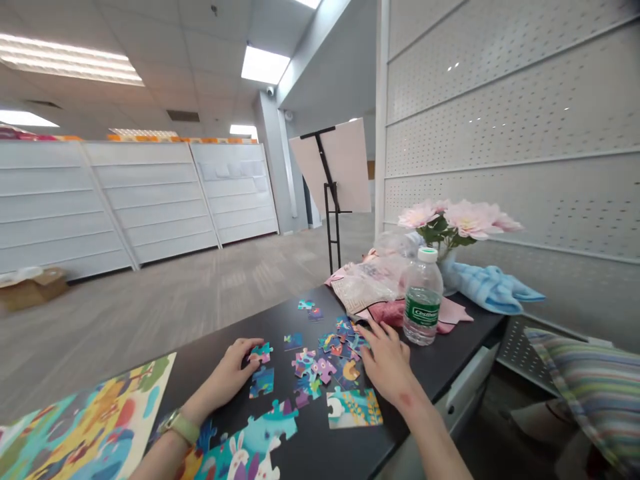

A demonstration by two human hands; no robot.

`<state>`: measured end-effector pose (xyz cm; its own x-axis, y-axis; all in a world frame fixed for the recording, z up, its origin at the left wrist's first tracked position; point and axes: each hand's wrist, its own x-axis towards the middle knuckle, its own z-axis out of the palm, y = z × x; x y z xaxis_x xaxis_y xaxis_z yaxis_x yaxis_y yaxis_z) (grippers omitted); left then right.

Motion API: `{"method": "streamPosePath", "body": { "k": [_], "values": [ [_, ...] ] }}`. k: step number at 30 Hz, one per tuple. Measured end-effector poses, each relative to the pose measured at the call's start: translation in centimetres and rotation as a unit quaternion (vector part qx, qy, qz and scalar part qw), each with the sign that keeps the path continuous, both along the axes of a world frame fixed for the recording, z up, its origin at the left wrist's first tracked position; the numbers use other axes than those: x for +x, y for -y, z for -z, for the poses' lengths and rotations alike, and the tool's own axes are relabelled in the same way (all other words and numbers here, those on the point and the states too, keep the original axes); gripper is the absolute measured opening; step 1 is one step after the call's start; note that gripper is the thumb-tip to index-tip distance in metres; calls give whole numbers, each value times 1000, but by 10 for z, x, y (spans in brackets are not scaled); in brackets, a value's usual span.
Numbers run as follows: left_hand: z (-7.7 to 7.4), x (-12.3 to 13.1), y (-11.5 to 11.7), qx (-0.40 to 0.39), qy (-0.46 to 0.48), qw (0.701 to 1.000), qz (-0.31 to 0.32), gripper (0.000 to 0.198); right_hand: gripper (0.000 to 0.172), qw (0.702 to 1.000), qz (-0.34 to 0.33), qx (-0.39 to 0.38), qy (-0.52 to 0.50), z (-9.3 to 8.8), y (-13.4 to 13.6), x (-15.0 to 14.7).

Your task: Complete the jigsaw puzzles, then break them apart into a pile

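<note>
1. Head view, the puzzle: loose jigsaw pieces [333,353] lie flat in a scattered pile on a black table [340,447], to the left of a water bottle [423,300]. A joined puzzle section [245,440], showing a white rabbit, lies further left of the bottle and nearest the person, its long axis slanting up toward the bottle. A smaller joined block [354,408] lies just below the bottle's left side, its long edge running across the table.

2. Hands: the left hand [225,373] is farthest left of the bottle, curved over a single puzzle piece [261,353]. Its fingers touch that piece, but whether they pinch it, I cannot tell. The right hand [385,357] lies just left of the bottle, its fingers spread and pressing on the pile's right edge, holding nothing visible. A watch [175,427] circles the left wrist.

3. Containers: behind the bottle, a vase [447,263] holds pink flowers [460,220]. A cardboard box [33,288] sits on the floor, far left of the bottle, with something pale on top.

4. Around: a blue cloth [487,288] lies right of the bottle, and a pink cloth [417,313] lies behind it. A printed puzzle picture [85,420] lies far left.
</note>
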<state>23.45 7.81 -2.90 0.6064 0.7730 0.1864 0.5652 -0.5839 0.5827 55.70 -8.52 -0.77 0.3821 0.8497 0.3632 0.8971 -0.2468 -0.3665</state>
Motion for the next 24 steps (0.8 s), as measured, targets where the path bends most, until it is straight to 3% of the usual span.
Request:
{"method": "streamPosePath", "body": {
  "k": [4,9,12,15,19,24],
  "values": [
    [0,-1,1,1,11,1000,3,39,40,997,-19,-58,41,0,-4,-24],
    [8,-4,-4,16,23,1000,7,39,38,991,-120,-65,3,-1,0,-68],
    [12,-5,-4,27,20,999,4,39,43,982,-173,-69,-35,1,0,-80],
    [10,-3,0,37,12,999,1,37,51,984,-158,-69,-46,4,-4,-68],
    [6,0,6,38,7,999,-14,35,46,995,-34,-77,-45,8,-10,-31],
    [1,-1,9,40,21,999,-28,34,45,996,-25,-68,-52,12,-12,-6]
  ]
}}
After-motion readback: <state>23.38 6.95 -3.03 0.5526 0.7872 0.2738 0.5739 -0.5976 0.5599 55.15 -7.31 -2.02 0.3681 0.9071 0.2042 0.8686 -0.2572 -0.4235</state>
